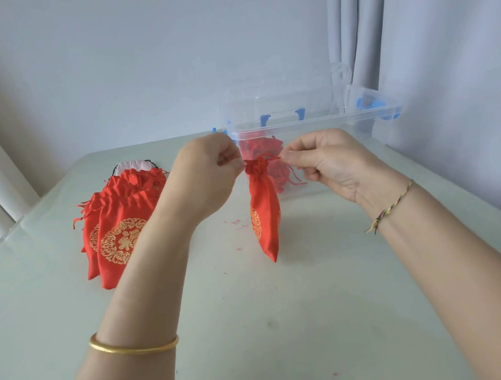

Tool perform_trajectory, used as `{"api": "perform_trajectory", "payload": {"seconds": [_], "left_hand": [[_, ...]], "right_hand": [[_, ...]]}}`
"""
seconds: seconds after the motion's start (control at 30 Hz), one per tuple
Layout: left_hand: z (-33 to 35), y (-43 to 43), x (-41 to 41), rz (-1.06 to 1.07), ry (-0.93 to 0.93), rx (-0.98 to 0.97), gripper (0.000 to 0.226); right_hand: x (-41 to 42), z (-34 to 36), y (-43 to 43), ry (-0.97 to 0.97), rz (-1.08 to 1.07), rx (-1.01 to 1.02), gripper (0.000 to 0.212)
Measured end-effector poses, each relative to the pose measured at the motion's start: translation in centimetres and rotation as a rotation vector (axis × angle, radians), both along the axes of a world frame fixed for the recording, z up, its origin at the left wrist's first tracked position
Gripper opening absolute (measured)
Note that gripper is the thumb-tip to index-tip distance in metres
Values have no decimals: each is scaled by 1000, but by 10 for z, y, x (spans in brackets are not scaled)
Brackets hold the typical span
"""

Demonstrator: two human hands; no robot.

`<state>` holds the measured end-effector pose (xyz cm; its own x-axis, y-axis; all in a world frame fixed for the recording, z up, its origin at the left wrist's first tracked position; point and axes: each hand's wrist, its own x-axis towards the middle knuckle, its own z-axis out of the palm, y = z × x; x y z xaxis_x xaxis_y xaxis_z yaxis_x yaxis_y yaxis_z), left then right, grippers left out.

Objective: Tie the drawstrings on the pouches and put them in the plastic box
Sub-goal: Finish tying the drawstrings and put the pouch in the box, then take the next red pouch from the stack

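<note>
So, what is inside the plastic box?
Red pouches lie bunched on the floor of the box, loose strings showing. How many, I cannot tell: the held pouch, the left hand and the right hand cover part of the heap.

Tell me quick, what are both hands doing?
Left hand: pinches the drawstring of the red pouch.
Right hand: pinches the drawstring too.

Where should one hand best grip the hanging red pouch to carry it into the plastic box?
Pinch the gathered neck of the pouch, coming from above. It hangs upright from the drawstrings held by the left hand and right hand, and the neck is its narrowest part. The plastic box behind looks open on top, so lowering it in should work.
</note>
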<state>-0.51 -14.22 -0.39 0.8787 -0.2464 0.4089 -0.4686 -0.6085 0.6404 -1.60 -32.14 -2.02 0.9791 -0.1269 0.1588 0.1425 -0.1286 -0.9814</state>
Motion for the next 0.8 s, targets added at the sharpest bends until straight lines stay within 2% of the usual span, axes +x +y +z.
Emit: {"api": "perform_trajectory", "payload": {"seconds": [0.1, 0.2, 0.27, 0.33, 0.37, 0.43, 0.5, 0.6, 0.7, 0.8], "left_hand": [[-3, 1, 2, -9, 97, -18, 9], [-5, 1, 3, -24, 154, -75, 10], [-3, -1, 2, -50, 174, -129, 10], [-1, -3, 1, -73, 191, -175, 12], [-1, -3, 0, -82, 195, -193, 14], [-1, -3, 0, -108, 196, -212, 12], [-1, -2, 0, -114, 192, -246, 11], [0, 3, 3, -56, 177, -377, 10], [1, 5, 11, 20, 178, -397, 12], [1, 4, 20, 42, 214, -336, 13]], "right_hand": [[1, -5, 2, -22, -14, -171, 16], [-5, 1, 5, 16, 86, -197, 8], [-11, 6, 13, 59, 161, -262, 24], [-13, 7, 24, 9, 137, -495, 33], [-12, 6, 28, -44, 89, -616, 32], [-12, 6, 30, -90, 23, -732, 22], [-16, 11, 27, -49, 55, -725, 15], [-25, 34, 18, 12, 100, -573, 1], [-19, 73, 10, -67, 32, -535, 14], [-1, 117, 3, -151, -92, -483, 16]]}}
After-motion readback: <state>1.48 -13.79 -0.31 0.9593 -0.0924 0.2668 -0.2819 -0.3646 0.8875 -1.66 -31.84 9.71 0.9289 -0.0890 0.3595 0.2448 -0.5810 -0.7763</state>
